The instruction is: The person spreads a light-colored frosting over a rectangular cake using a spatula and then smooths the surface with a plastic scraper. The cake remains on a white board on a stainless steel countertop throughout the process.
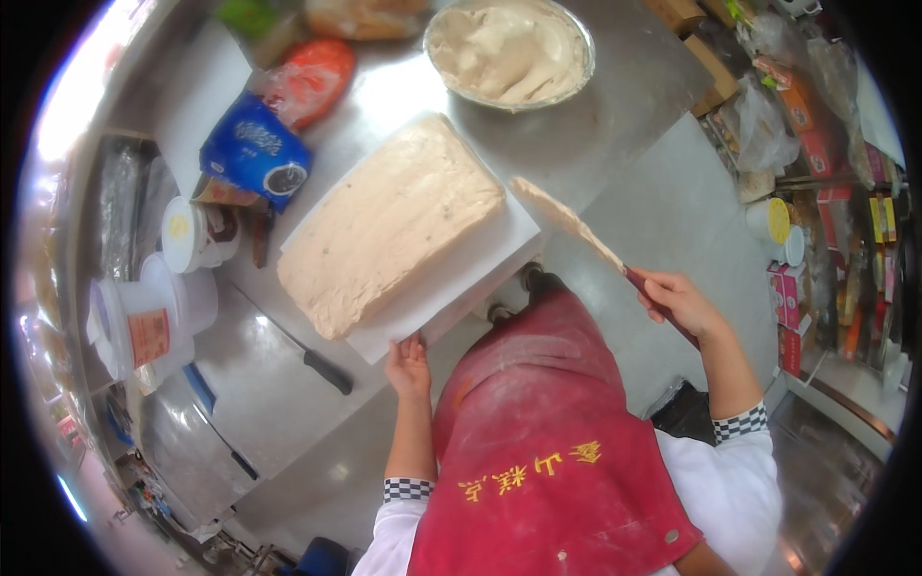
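Observation:
My right hand grips the dark red handle of a long spatula, its blade coated in beige cream and held off the table's edge. My left hand is palm up at the near edge of a white paper sheet, thumb and fingers at its border. On that sheet rests a rectangular block cake, coated in beige cream with a few dark specks. Beyond it, a metal bowl holds a mass of the same-looking cream.
A black-handled long knife lies on the steel table to the left. Plastic tubs, a blue packet and a red bag stand along the far left. Loaded shelves line the right.

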Demonstrator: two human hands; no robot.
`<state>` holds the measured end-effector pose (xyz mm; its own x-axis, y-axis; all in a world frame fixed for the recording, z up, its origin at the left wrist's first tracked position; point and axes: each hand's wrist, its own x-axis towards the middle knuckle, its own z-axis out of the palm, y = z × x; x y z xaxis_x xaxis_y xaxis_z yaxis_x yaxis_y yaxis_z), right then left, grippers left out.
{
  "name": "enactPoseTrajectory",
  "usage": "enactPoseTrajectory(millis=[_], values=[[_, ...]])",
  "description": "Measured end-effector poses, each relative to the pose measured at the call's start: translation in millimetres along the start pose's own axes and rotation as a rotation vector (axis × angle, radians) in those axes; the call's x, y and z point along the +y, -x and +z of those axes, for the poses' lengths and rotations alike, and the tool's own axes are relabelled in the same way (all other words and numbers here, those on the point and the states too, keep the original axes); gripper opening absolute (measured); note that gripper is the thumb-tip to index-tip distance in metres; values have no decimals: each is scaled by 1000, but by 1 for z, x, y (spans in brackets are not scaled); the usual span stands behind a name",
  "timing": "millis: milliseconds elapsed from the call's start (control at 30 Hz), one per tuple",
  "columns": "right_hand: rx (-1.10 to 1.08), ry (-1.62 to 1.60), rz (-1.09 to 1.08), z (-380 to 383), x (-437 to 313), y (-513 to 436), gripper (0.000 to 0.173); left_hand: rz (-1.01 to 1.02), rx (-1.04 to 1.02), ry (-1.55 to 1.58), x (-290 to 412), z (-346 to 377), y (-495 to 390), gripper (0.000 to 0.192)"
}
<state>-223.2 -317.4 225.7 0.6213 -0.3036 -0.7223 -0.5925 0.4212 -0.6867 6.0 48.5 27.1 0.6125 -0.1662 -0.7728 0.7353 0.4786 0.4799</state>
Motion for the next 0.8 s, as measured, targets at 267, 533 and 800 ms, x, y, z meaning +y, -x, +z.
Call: enactPoseTrajectory(millis=[267, 533, 800], values=[[136, 331, -337, -35, -64, -36, 46, 26, 22, 64, -3, 10, 4, 36], [438, 1373, -555, -66, -180, -130, 34, 96, 133, 172, -19, -1, 8, 25], [170, 1130, -1007, -27, -178, -174, 38, 181, 325, 55, -58, -3, 30, 16]])
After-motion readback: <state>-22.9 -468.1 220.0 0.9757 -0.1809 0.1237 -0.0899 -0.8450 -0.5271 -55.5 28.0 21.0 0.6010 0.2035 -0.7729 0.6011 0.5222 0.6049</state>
